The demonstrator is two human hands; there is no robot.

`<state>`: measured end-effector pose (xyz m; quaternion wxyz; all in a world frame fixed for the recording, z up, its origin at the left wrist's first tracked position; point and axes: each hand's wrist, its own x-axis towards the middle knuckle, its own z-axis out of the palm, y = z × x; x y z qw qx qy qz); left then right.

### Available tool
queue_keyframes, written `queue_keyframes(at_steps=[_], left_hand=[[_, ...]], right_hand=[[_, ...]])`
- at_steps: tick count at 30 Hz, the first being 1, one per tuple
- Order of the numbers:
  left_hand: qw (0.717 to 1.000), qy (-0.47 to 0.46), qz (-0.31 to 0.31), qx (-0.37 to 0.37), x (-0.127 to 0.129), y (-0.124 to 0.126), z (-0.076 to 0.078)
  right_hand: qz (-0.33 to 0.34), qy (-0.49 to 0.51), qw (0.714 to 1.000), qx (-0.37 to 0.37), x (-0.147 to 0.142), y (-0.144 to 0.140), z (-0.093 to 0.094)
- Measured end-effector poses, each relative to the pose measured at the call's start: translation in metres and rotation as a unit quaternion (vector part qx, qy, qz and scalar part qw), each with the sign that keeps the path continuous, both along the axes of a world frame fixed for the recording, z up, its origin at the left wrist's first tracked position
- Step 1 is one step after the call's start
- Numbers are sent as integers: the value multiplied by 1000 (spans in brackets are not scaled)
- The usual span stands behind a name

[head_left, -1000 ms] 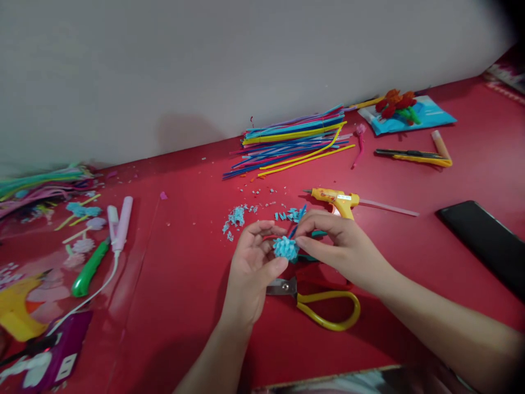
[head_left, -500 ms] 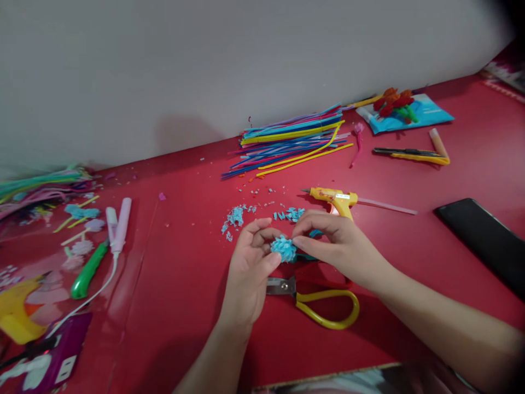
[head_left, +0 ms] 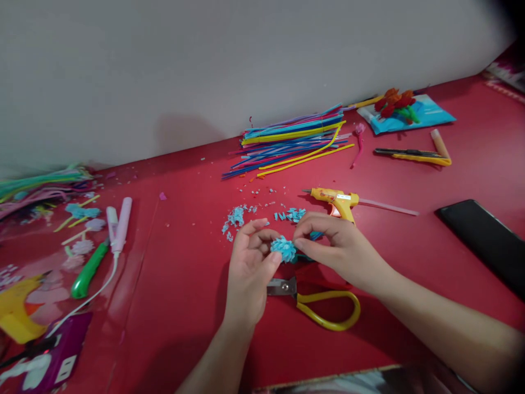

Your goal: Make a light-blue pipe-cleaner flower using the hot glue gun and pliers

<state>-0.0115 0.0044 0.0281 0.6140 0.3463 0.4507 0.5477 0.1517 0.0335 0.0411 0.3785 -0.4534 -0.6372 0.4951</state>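
My left hand (head_left: 254, 265) is closed around a light-blue fluffy flower (head_left: 284, 249) with many short petals, held between thumb and fingers above the table. My right hand (head_left: 332, 241) pinches at the flower's right edge; anything between those fingertips is too small to make out. Beyond the hands lie cut light-blue pieces (head_left: 294, 214) and a heap of blue fluff (head_left: 235, 216). Under the hands rest scissors (head_left: 328, 310) with yellow-rimmed handles, their blades partly hidden by my left hand. Behind my right hand is a yellow glue gun (head_left: 334, 197) with a clear stick in its back.
Bundled colourful pipe cleaners (head_left: 291, 137) lie by the wall. At right are a black phone (head_left: 484, 235), a utility knife (head_left: 412, 155) and red flowers (head_left: 396, 104) on a blue packet. At left stand a pink hair-straightener-like tool (head_left: 120, 227), a green-handled cutter (head_left: 89, 271) and another glue gun (head_left: 18, 309).
Both hands have shifted very slightly, and the right fingertips sit a touch farther from the flower's middle. The flower stays in my left hand.
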Motion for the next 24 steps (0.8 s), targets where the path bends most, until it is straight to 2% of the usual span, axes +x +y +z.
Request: queue_keyframes(at_steps=[11, 24], left_hand=[[1000, 17, 3, 26, -2, 0, -2], [998, 38, -9, 44, -3, -2, -4]], right_hand=[[8, 18, 999, -29, 3, 3, 2], [17, 7, 1000, 5, 1, 1, -2]])
